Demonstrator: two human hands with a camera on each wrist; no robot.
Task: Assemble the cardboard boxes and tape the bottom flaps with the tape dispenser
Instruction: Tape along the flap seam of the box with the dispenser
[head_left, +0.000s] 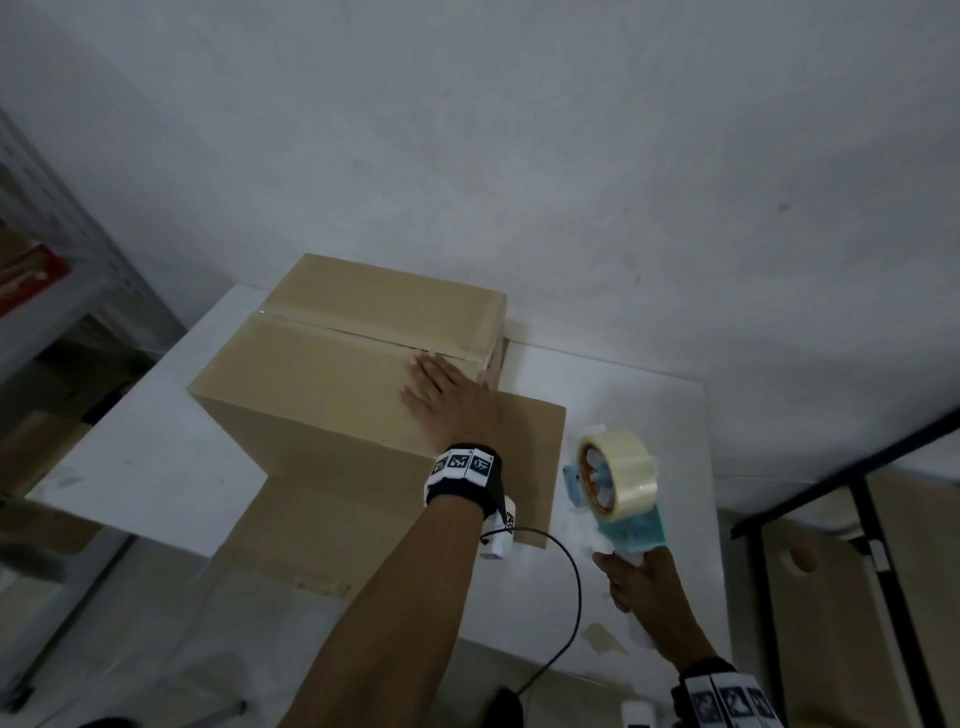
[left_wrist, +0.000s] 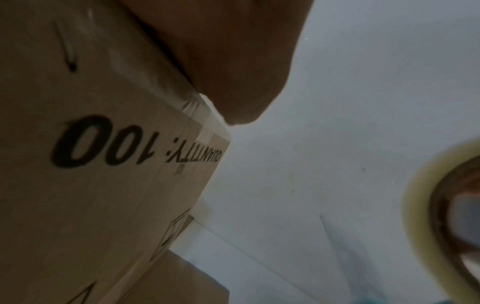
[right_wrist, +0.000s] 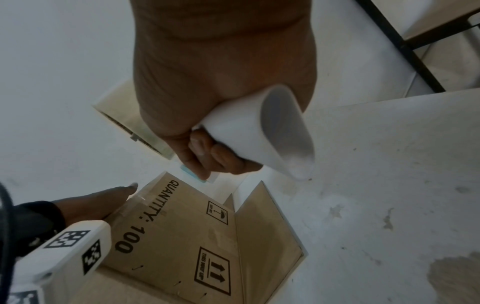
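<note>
A brown cardboard box (head_left: 332, 374) stands upside down on the white table (head_left: 623, 395), its bottom flaps closed and a strip of clear tape (head_left: 374, 325) along the centre seam. My left hand (head_left: 441, 389) lies flat on the near flap, fingers straight, close to the right end of the seam. In the left wrist view the box's printed side (left_wrist: 103, 174) and my palm (left_wrist: 233, 61) fill the frame. My right hand (head_left: 644, 582) grips the white handle (right_wrist: 259, 131) of the blue tape dispenser (head_left: 618, 483), held above the table to the right of the box.
A lower flap (head_left: 519, 457) of the box sticks out flat over the table toward the dispenser. A black cable (head_left: 571, 597) hangs from my left wrist. A metal shelf (head_left: 62, 270) stands at the left. A black frame (head_left: 852, 467) with cardboard sheets (head_left: 821, 597) stands at the right.
</note>
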